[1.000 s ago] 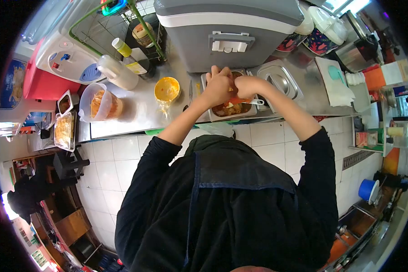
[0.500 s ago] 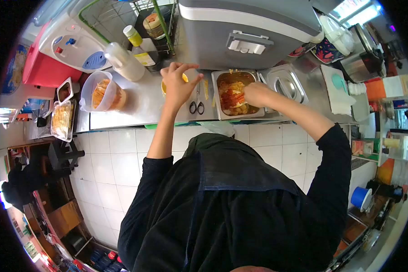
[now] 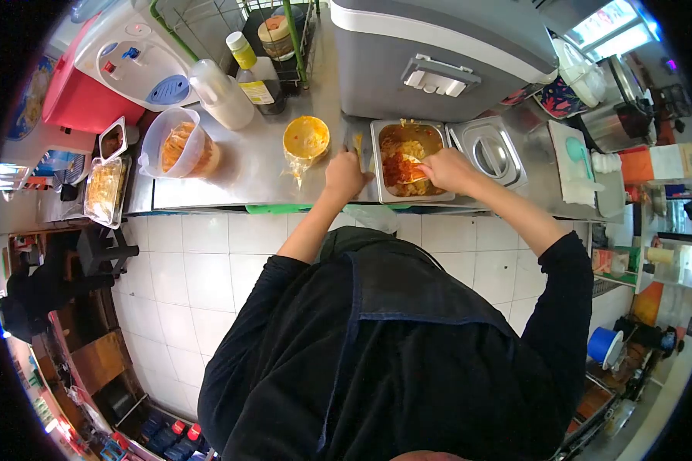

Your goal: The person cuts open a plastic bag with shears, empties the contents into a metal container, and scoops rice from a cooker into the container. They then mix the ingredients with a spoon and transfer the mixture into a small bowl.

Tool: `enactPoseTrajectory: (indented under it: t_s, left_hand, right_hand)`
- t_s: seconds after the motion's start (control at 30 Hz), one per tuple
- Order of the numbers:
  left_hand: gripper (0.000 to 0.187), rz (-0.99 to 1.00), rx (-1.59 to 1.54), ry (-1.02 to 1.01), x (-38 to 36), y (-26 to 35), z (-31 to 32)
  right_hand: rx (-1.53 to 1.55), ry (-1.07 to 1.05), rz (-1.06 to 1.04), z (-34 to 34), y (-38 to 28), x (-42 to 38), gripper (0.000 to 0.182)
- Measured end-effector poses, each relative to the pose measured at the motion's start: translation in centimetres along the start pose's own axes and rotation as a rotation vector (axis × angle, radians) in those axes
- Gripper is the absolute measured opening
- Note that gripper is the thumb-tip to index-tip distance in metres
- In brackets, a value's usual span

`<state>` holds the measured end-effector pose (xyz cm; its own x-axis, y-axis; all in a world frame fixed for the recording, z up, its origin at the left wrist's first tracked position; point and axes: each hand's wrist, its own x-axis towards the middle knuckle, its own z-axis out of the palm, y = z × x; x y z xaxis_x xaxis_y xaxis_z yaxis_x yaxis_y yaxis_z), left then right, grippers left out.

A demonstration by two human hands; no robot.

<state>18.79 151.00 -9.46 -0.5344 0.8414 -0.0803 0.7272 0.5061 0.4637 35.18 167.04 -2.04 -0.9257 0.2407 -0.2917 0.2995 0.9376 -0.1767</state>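
A steel pan [image 3: 376, 178] on the counter holds chopped yellowish food topped with red sauce [image 3: 397, 170]. My right hand [image 3: 447, 170] is closed around the handle of a spoon [image 3: 413, 160], whose bowl end dips into that food. Just left of the pan, my left hand [image 3: 346, 177] is down at the counter with fingers curled and thumb toward the pan's side; what lies under it is hidden. A yellow strip [image 3: 357, 142] shows beyond its fingertips. Farther left stands a yellow-smeared bowl [image 3: 306, 138] with a clear plastic bag [image 3: 297, 167] at its near side.
A steel lid [image 3: 490, 151] lies right of the pan, and a large grey cooler [image 3: 438, 54] stands behind. On the left are a translucent pitcher [image 3: 179, 146] of orange-coloured food, a white bottle [image 3: 221, 96] and a yellow-capped bottle [image 3: 260, 83]. A cutting board [image 3: 573, 165] is at right.
My left hand has come down from above the yellow bowl to the counter beside the pan, covering where the scissors lay. My right hand stays over the pan; the spoon now shows. The view has shifted slightly.
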Motion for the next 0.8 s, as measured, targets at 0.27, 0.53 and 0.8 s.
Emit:
enactPoseTrajectory:
  t_s: [0.27, 0.53, 0.8]
  left_hand:
    - [0.060, -0.073, 0.105, -0.012, 0.1, 0.8, 1.5]
    - [0.020, -0.051, 0.129, -0.012, 2.1, 1.0, 0.9]
    - [0.009, 0.044, 0.265, 0.056, 3.5, 0.4, 1.6]
  right_hand:
    - [0.111, 0.017, 0.080, -0.4, -0.2, -0.8, 0.027]
    - [0.229, 0.013, 0.079, -1.5, -0.6, -0.5, 0.027]
    - [0.236, 0.041, 0.066, 0.6, 0.0, 0.3, 0.025]
